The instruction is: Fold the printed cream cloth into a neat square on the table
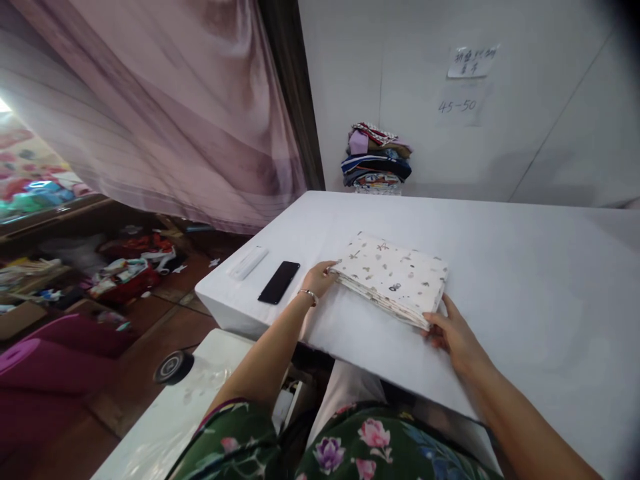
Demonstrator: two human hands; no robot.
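Note:
A folded white cloth [393,273] with small grey and brown prints lies flat on the white table [525,287], several layers showing along its near edge. My left hand [319,280], with a bracelet at the wrist, pinches its left corner. At the near right corner, my right hand [450,330] grips the layers, thumb on top and the other fingers partly hidden at the edge. Left of my left hand lie a black phone [279,283] and a thin white item in clear wrapping [249,263].
A pile of folded fabrics [377,160] stands against the back wall. Handwritten paper signs [470,61] hang above. A pink curtain [200,120] borders the table's left side. Below are a pink roll [60,360], a black round object [173,367] and cluttered boxes [125,273].

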